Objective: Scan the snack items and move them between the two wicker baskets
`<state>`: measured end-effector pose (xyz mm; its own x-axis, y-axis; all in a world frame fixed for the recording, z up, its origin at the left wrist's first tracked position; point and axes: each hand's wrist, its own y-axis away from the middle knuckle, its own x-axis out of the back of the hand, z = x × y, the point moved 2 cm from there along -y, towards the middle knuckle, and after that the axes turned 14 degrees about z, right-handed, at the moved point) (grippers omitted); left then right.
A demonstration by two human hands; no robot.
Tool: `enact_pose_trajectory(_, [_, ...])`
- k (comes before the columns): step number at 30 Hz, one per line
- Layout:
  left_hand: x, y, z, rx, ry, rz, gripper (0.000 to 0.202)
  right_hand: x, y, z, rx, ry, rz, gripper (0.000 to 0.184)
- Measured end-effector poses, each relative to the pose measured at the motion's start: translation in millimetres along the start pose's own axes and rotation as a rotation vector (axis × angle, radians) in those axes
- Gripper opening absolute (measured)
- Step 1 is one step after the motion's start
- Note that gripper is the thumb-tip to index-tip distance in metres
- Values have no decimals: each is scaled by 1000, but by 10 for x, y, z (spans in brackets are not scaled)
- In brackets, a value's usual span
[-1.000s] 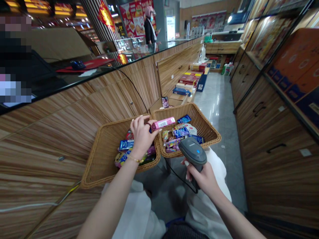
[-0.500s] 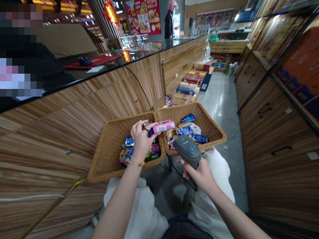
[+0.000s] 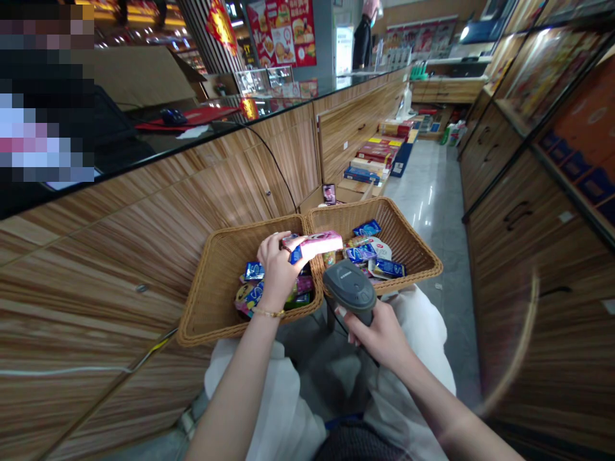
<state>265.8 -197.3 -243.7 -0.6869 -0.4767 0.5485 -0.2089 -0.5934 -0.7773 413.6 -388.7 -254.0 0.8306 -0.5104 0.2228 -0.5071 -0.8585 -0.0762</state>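
Observation:
My left hand (image 3: pixel 280 269) is closed on a pink candy box (image 3: pixel 323 242), held over the inner rims of two wicker baskets. A blue packet shows beside the box at my fingers; whether I hold it too I cannot tell. My right hand (image 3: pixel 379 330) grips a dark grey barcode scanner (image 3: pixel 350 285), its head tilted toward the pink box and apart from it. Under my left hand, the left basket (image 3: pixel 202 282) holds blue, purple and green snack packs. In the right basket (image 3: pixel 416 246) lie several blue packets (image 3: pixel 389 267) and a white round-ended pack (image 3: pixel 382 250).
A wooden counter (image 3: pixel 230 173) with a dark glass top runs along the left. Stacked boxes (image 3: pixel 379 150) stand beyond the baskets. Wooden cabinets (image 3: pixel 538 256) line the right side of the grey floor aisle (image 3: pixel 427 186). A person (image 3: pixel 364 38) stands behind the far counter.
The scanner has moved slightly left toward the pink box, and bright light now falls on the box's side. The blue light on the scanner has gone out. The far person appears further right.

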Motion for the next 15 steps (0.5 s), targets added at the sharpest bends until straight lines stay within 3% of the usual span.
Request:
enact_pose_trajectory(9, [21,-5,37,19,8,7,32,18,15,58,1,-24,30,8])
enact_pose_trajectory(15, [63,-11,6,74,12,132,32,37,51,224,-19,-40,55,10])
